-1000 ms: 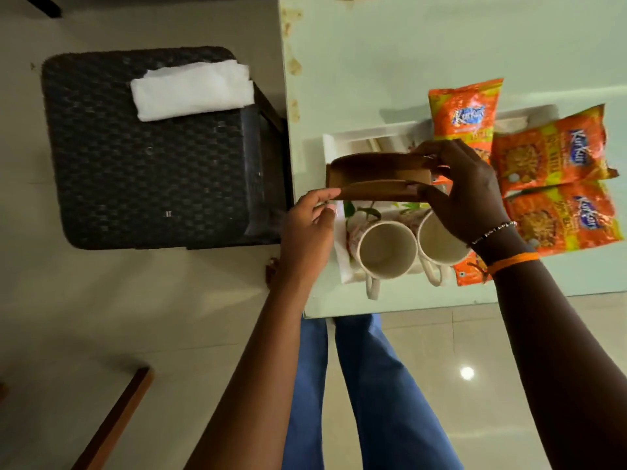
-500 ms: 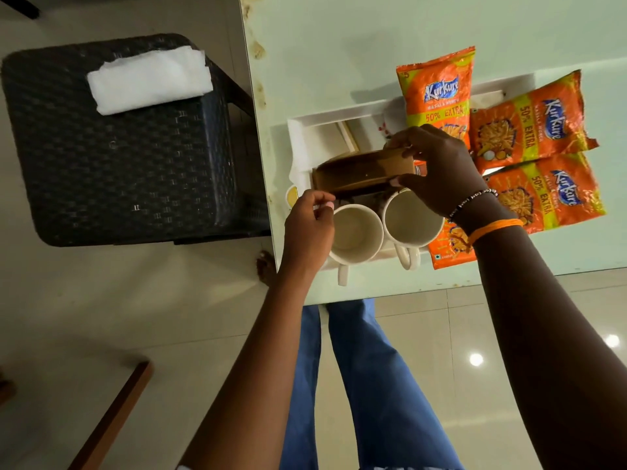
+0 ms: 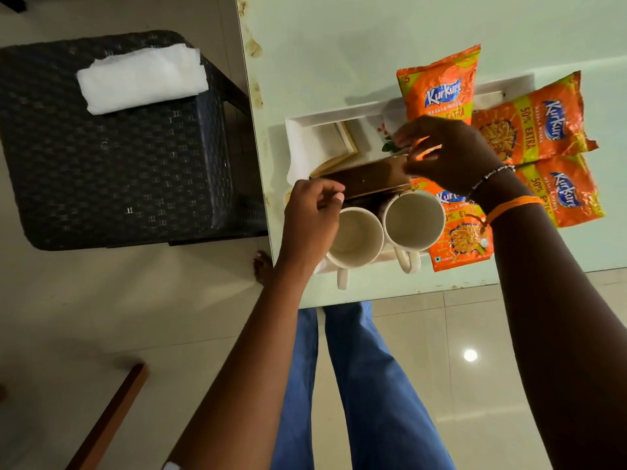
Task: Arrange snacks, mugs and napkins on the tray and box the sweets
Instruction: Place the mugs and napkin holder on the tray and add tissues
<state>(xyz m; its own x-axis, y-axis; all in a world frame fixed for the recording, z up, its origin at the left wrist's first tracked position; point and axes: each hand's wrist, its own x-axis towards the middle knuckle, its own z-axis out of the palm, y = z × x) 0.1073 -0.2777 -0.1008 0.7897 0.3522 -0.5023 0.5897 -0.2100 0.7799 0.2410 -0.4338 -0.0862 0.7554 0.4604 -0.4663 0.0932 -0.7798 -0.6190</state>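
Shiny pale floor tiles (image 3: 475, 334) fill the low part of the view, with the person's blue trousers (image 3: 356, 385) in the middle. Next biggest is the pale green table (image 3: 339, 45); its near edge and left edge are both close to the hands. Left of it stands a black woven stool (image 3: 112, 157), with a folded white napkin (image 3: 142, 78) on top, well apart from everything else.

On the table lies a white tray (image 3: 305, 130). Its far left part is bare, so there is room there. Four orange Kurkure packets (image 3: 437, 86) crowd its right side, some hanging over the rim. Two white mugs (image 3: 414, 220) stand side by side at the near rim, touching, just below a brown sweet box (image 3: 369, 178).

The left hand (image 3: 310, 225) pinches the box's left end. The right hand (image 3: 448, 150) has its fingers spread loose at the box's right end; I cannot tell if it grips it.

Compared with half a second ago, the box is lower and the right hand has opened up.
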